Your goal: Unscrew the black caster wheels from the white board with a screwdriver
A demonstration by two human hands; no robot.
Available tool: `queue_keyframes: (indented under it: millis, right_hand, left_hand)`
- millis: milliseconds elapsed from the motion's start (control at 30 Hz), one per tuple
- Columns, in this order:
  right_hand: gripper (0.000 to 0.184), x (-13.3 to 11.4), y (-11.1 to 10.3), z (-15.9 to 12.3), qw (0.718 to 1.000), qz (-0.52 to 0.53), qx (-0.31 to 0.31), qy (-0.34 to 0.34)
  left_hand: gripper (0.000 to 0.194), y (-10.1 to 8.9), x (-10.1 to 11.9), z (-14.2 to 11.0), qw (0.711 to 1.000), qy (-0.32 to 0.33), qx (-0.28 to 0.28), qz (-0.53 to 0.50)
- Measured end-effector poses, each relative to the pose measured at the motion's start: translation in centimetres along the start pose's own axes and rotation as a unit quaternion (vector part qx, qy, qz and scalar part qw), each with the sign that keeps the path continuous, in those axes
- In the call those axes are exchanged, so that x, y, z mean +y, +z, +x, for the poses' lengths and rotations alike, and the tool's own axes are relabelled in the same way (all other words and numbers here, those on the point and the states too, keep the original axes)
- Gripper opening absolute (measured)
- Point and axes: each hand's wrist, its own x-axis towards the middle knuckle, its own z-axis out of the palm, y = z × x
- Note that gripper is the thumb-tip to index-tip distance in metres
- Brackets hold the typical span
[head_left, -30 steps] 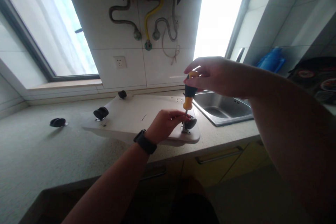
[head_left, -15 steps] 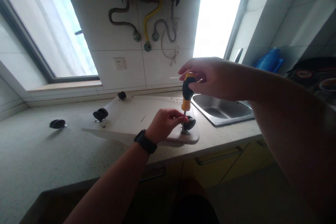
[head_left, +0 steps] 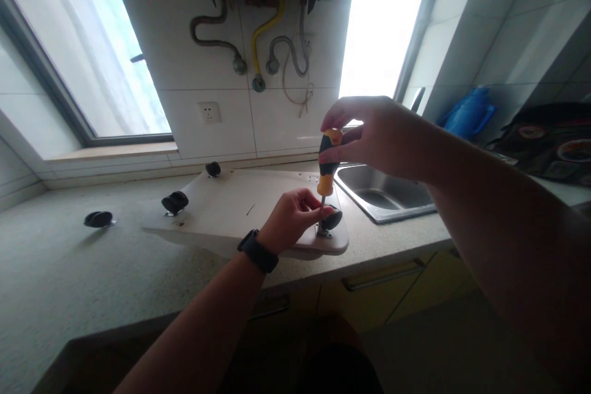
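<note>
My right hand (head_left: pixel 357 132) grips the yellow and black handle of a screwdriver (head_left: pixel 325 180), which stands nearly upright. Its shaft points down beside a black caster wheel (head_left: pixel 333 218) at the right front corner of a white board (head_left: pixel 235 197). The fingers of my left hand (head_left: pixel 295 215) are pinched around the lower end of the shaft, close to the caster's metal plate (head_left: pixel 323 233). The tip and any screw under it are hidden. Two more casters, one at the front left (head_left: pixel 175 202) and one at the back (head_left: pixel 213 169), stand on the board.
A loose caster (head_left: pixel 98 219) lies on the speckled countertop (head_left: pixel 55 258) to the left. Right of the board is a steel sink (head_left: pixel 385 194). Farther right are a blue jug (head_left: pixel 471 114) and a dark bag (head_left: pixel 549 141). Pipes (head_left: pixel 255 43) run down the back wall.
The fingers of my right hand have shifted on the screwdriver handle, with the wrist turned slightly. My left hand keeps its pinch at the shaft. The view has moved a little.
</note>
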Motion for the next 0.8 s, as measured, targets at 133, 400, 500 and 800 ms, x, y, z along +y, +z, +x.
queue_keyframes:
  millis: [133, 400, 500, 800]
  right_hand:
    - [0.036, 0.2, 0.0, -0.4, 0.999, 0.043, -0.026, -0.011]
    - [0.027, -0.3, 0.1, -0.7, 0.999, -0.024, 0.01, -0.044]
    - [0.031, -1.0, 0.3, -0.6, 0.997, -0.076, 0.032, 0.005]
    - [0.045, -1.6, 0.4, -0.8, 0.989, -0.131, 0.048, 0.041]
  left_hand:
    - [0.028, -0.7, 0.7, -0.2, 0.999, 0.014, -0.042, -0.007]
    - [0.018, -0.2, 0.9, -0.1, 0.996, 0.002, -0.026, -0.08]
    - [0.019, -0.1, 0.9, 0.2, 0.998, 0.002, -0.005, -0.057]
    - [0.036, 0.7, 1.0, 0.5, 0.997, -0.015, 0.039, -0.062]
